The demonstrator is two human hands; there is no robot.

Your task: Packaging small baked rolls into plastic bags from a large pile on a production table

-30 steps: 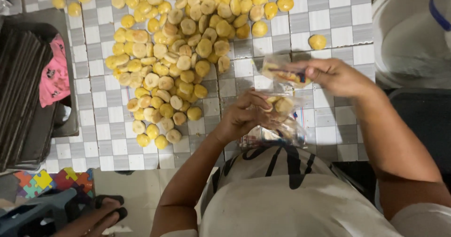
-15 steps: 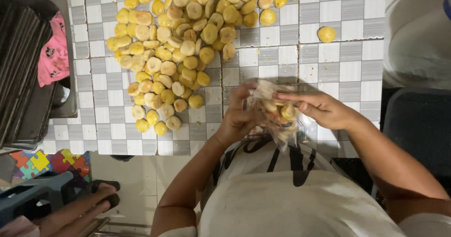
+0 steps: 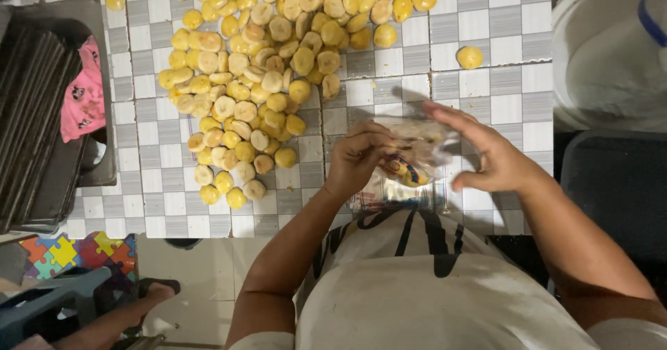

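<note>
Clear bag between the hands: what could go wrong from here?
The clear bag already holds a few yellow cookies and is gripped mainly by the left hand; the right hand is open, so it might slip. It hangs at the table edge, so cookies could drop to the floor.

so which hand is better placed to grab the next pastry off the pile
Left, probably. The left hand sits right beside the pile of yellow pastries, while the right hand is on the far side of the clear bag.
</note>
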